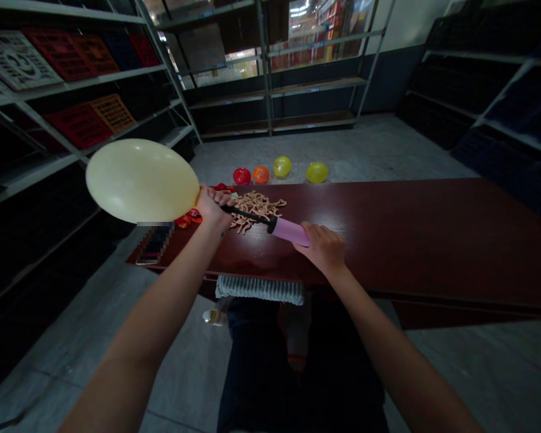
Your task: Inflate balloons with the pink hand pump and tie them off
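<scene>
A pale yellow balloon [142, 180], swollen large, points out to the left from my left hand [214, 209]. That hand's fingers are wrapped round the balloon's neck, where the black nozzle end of a balloon pump goes in. My right hand [322, 245] grips the pink barrel of the balloon pump [291, 231]. The black rod between the two hands is drawn out. Below and behind it, a pile of tan, uninflated balloons [256, 207] lies on the dark red table. Red wrapped pieces [189, 218] lie partly hidden behind my left hand.
Past the far edge of the table [410, 234] sit red [241, 176], orange [261, 175] and yellow balloons [317, 172]. A blurred-out phone-like object [155, 243] lies at the left end. Shelves with crates [81, 57] stand left. A bottle [214, 317] is on the floor.
</scene>
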A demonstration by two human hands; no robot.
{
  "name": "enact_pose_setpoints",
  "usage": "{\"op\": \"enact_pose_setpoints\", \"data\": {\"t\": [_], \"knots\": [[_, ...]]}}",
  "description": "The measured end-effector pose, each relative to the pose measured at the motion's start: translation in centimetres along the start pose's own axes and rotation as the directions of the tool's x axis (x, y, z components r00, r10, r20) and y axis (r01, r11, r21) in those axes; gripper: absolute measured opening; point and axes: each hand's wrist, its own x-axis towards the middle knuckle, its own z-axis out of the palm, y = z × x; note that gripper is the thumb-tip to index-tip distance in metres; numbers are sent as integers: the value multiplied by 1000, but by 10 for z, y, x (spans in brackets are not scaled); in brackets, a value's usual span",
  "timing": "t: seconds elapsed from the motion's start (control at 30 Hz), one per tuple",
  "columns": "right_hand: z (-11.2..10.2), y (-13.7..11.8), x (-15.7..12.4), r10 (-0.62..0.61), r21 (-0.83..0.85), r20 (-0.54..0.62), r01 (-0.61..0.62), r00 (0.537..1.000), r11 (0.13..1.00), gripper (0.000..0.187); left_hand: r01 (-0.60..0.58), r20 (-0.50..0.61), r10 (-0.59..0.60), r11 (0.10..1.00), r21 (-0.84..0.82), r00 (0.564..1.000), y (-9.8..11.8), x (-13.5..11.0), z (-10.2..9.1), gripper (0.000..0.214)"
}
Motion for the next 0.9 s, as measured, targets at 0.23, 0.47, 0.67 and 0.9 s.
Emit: {"op": "enact_pose_setpoints", "data": {"t": [0.23,0.47,0.67,0.9], "knots": [[4,2,-1,-15,-8,-36,15,999,1000,34,-35,-52,36,999,24,998,32,20,1,45],[11,10,-4,5,-64,-120,-13,993,998,35,-79,21,79,996,-35,997,-1,12,-3,48],[11,9,-4,-2,-47,-94,-3,996,999,36,-72,38,73,997,-27,997,-58,-16,7,50],[7,12,-7,16,-75,-83,-22,996,997,38,-54,64,58,996,-66,996,-107,-36,9,48]]}}
